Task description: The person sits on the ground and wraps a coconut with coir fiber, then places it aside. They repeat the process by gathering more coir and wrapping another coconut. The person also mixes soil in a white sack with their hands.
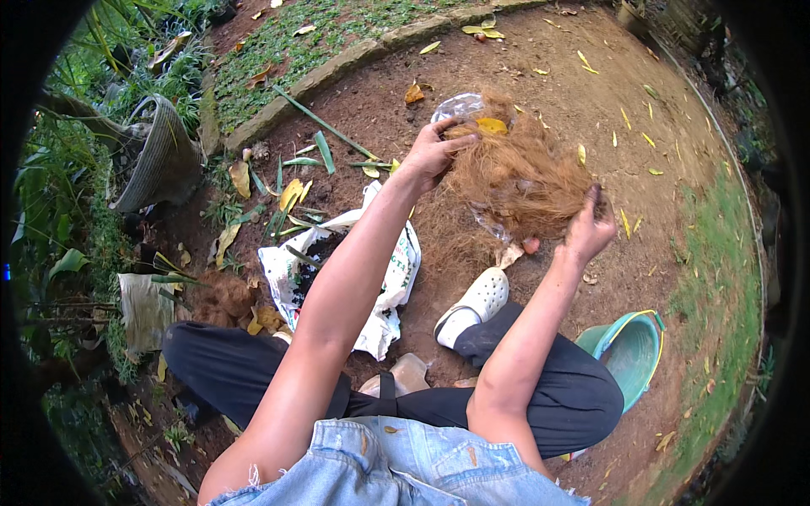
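Observation:
Between my two hands is a wide, loose mat of brown coconut-like fiber (519, 171), with a yellow leaf (492, 125) lying on its top. My left hand (440, 152) grips the mat's left edge, thumb and fingers closed on the strands. At the right edge, my right hand (591, 224) pinches the fiber, its thumb and fingertips dark with soil. Clear plastic (457, 106) shows behind the mat and below it. Under my left forearm, an open white plastic sack (400, 272) holds dark soil.
A green bucket (652, 341) with a yellow-edged handle lies tilted beside my right knee. More brown fiber (221, 297) rests near my left knee. Cut green leaves and yellow leaves lie on the soil. A tipped ribbed pot (158, 158) and a stone edging (304, 85) are at upper left.

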